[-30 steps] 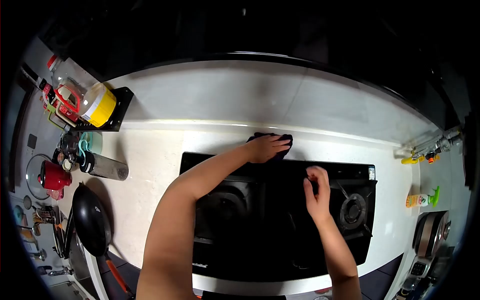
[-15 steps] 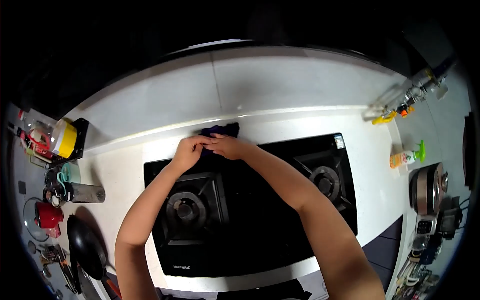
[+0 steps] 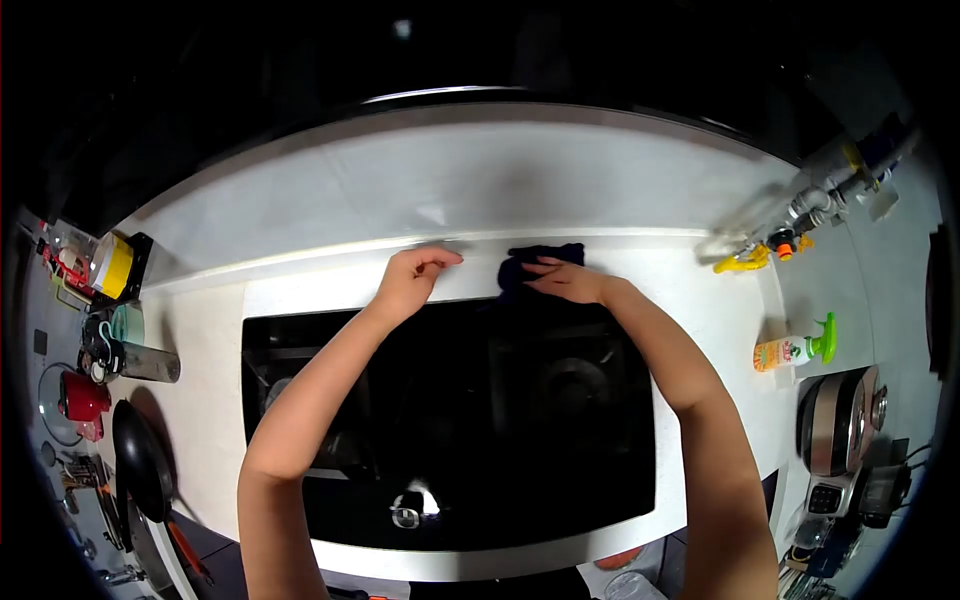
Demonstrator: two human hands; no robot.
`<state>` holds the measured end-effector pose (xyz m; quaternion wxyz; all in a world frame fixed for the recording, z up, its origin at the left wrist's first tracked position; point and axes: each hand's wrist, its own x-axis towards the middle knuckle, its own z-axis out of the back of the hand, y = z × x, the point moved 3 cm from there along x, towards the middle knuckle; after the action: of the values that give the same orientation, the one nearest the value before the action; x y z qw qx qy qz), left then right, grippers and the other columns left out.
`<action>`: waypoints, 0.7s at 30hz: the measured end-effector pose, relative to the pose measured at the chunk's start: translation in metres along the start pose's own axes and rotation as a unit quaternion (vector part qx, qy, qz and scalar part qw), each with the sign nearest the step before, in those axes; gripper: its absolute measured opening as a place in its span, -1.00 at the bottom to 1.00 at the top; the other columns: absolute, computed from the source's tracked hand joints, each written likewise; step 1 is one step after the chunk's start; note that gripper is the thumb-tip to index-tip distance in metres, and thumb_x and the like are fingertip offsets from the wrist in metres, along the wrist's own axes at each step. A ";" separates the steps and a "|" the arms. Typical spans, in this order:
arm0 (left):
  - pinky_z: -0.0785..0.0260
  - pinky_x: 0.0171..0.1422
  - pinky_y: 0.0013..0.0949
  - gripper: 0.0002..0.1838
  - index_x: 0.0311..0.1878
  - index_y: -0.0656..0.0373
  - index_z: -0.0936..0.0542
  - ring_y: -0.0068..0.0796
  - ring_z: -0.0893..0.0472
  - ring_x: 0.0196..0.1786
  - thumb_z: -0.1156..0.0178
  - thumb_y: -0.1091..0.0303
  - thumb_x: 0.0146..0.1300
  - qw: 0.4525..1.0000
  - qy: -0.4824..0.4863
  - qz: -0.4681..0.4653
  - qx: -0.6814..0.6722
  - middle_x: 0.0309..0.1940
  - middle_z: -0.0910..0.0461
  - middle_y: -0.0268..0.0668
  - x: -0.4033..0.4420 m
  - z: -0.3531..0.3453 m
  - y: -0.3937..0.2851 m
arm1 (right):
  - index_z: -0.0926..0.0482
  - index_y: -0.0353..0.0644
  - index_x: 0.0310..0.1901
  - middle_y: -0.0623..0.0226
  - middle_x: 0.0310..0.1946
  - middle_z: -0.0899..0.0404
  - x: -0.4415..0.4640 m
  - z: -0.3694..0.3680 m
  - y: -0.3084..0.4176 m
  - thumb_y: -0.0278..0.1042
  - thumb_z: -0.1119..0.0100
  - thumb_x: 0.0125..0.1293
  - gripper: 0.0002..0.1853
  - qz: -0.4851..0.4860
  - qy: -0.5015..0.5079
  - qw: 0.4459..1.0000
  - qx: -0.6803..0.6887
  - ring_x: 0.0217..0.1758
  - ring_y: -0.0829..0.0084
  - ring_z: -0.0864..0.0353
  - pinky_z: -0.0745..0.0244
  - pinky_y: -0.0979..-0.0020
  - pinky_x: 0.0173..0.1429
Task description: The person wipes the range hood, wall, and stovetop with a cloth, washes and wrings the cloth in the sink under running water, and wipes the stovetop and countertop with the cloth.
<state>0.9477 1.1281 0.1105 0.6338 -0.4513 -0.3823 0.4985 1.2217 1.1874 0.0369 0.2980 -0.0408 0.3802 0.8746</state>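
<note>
My right hand (image 3: 568, 281) lies on a crumpled dark cloth (image 3: 515, 272), its fingers stretched out and pressing it onto the white counter behind the cooktop. To its left, my left hand (image 3: 408, 281) hovers near the back edge of the counter with curled fingers and the index finger pointing right. Nothing shows in it. Below both hands is the black glass cooktop (image 3: 430, 400), and my left forearm covers part of the left burner. The right burner (image 3: 575, 385) is dark and faint.
At the right stand a spray bottle (image 3: 790, 352) with a green trigger and a rice cooker (image 3: 838, 425). Yellow-handled valves (image 3: 742, 262) are on the wall side. On the left are a black frying pan (image 3: 142, 460), a clear bottle (image 3: 150, 362) and a red pot (image 3: 84, 396).
The hands were together on the cloth and are now apart. My right hand and the cloth have moved right along the counter. The view has shifted, and the grates no longer show clearly.
</note>
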 end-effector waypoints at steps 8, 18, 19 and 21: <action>-0.33 -0.08 -0.55 -0.68 -0.18 0.21 -0.62 -0.59 -0.49 -0.23 0.12 0.66 0.20 0.999 0.018 0.044 -0.009 -0.32 -0.58 -0.33 0.032 -0.120 -0.022 | -0.51 -0.01 0.06 0.29 0.27 -0.26 -0.175 0.021 -0.136 -0.17 0.06 0.33 -0.67 -0.072 -0.220 0.972 -0.044 0.38 0.22 -0.07 0.06 0.29 0.42; -0.33 -0.06 -0.57 -0.68 -0.20 0.23 -0.62 -0.59 -0.50 -0.25 0.13 0.69 0.21 0.993 0.090 0.016 -0.069 -0.33 -0.59 -0.32 0.041 -0.247 -0.061 | -0.55 0.03 -0.01 0.39 0.16 -0.38 -0.312 -0.099 -0.051 -0.29 -0.13 0.14 -0.67 -0.096 -0.353 0.921 -0.135 0.13 0.15 -0.32 -0.29 0.17 0.08; -0.33 -0.04 -0.56 -0.68 -0.19 0.23 -0.62 -0.58 -0.51 -0.23 0.13 0.69 0.21 0.992 0.095 0.020 -0.081 -0.31 -0.60 -0.31 0.040 -0.254 -0.066 | -0.54 -0.03 -0.05 0.38 0.09 -0.42 -0.322 -0.106 -0.034 -0.36 -0.17 0.11 -0.68 -0.107 -0.375 0.910 -0.144 0.07 0.17 -0.35 -0.30 0.20 0.05; -0.33 0.07 -0.51 -0.71 -0.14 0.28 -0.59 -0.54 -0.54 -0.14 0.13 0.67 0.26 0.991 0.120 0.031 -0.049 -0.23 -0.60 -0.27 0.039 -0.262 -0.078 | -0.48 -0.10 -0.05 0.27 0.00 -0.44 -0.323 -0.105 -0.029 -0.47 -0.17 0.11 -0.68 -0.144 -0.373 0.910 -0.105 -0.02 0.22 -0.39 -0.31 0.28 0.03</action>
<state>1.2232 1.1084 0.1074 0.6361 -0.5503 -0.3134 0.4407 1.4854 0.9721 0.0405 0.5352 0.2033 0.1367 0.8084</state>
